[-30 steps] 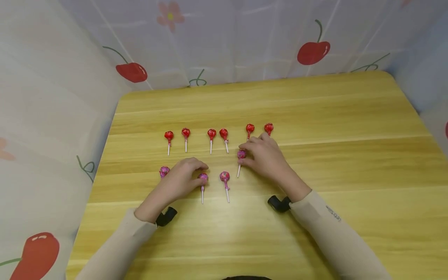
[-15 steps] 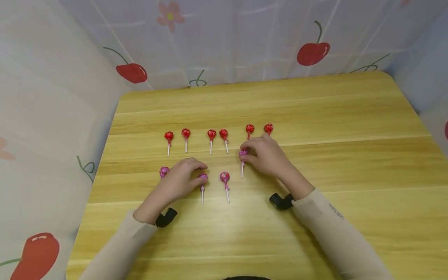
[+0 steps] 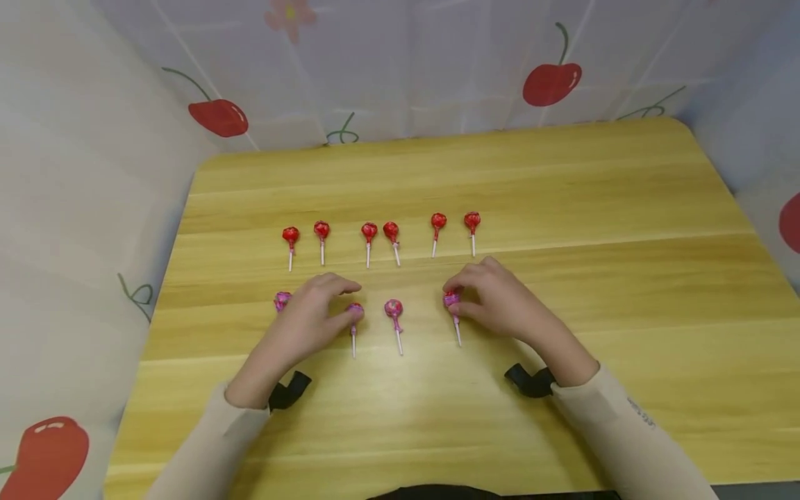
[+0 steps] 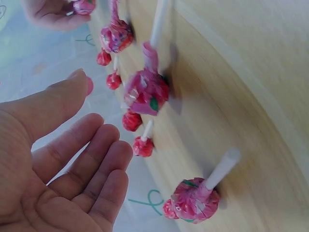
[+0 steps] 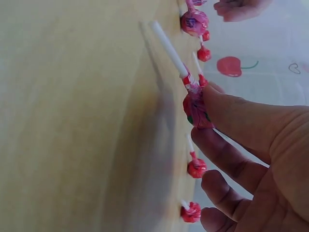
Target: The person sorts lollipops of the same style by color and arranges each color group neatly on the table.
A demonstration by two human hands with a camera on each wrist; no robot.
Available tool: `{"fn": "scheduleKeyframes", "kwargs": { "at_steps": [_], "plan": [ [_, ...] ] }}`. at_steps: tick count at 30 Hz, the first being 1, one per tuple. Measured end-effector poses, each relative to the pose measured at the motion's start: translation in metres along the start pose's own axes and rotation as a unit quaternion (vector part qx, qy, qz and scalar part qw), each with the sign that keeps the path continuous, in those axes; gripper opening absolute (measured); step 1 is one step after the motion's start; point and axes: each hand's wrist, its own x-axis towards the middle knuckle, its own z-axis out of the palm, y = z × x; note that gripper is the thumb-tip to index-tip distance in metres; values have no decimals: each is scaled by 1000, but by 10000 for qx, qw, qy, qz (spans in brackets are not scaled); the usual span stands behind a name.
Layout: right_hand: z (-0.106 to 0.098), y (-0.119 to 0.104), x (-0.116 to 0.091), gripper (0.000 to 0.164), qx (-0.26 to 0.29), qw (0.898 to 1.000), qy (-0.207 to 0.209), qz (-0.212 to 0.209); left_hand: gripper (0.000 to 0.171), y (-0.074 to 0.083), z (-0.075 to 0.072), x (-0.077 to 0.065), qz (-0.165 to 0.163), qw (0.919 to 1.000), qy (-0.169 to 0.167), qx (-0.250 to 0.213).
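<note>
Between thumb and index finger, my right hand pinches the head of a pink lollipop, its white stick angled toward me. In the right wrist view, a shadow falls on the table beside it. My left hand hovers with relaxed fingers and holds nothing. Close to its thumb lies a second pink lollipop. Another pink lollipop lies between the two hands. A further pink lollipop shows at the left, its stick hidden by my left hand in the head view.
Several red lollipops lie in a row, in pairs, farther back on the wooden table. A cherry-printed curtain stands behind the table. Black wrist mounts stick out from under both sleeves.
The right hand has carried its pink lollipop rightward and toward me, away from the red row, uncovering the rightmost red lollipop's stick. My left hand keeps its pose. The head view has shifted slightly.
</note>
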Motion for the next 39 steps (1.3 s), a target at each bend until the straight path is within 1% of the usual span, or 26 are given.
{"fn": "scheduleKeyframes", "kwargs": {
  "at_steps": [5,9,12,16,19,24,26,29,33,36,38,39],
  "plan": [
    [8,8,0,20,166,9998,6,-73,38,2,-1,-4,31,10000,-31,-15],
    [11,12,-1,22,385,9991,24,-168,40,1,-1,-9,-27,10000,40,-18],
    [12,15,-3,23,489,9987,65,-148,40,2,0,-9,-8,10000,53,-35],
    [10,15,-5,25,529,9986,7,-44,40,3,3,-10,71,10000,70,-3],
    [9,15,-5,31,531,9986,-35,68,41,4,4,-11,125,9999,108,9],
    [9,17,-6,43,607,9980,55,155,45,9,7,-15,190,9997,146,-42],
    [10,16,-6,45,686,9974,118,187,44,11,7,-17,320,9993,172,-71],
    [12,11,-5,48,808,9964,138,219,42,13,7,-21,630,9976,270,-113],
    [16,3,-1,52,872,9960,37,198,35,19,6,-30,1174,9924,374,-76],
    [18,-3,3,53,935,9955,-5,128,28,26,9,-37,1734,9844,298,-38],
    [19,-6,6,54,1004,9949,16,88,22,32,13,-40,2172,9761,112,-17],
    [19,-7,8,54,1036,9946,36,70,19,36,15,-41,2348,9720,-43,15]
  ]
}}
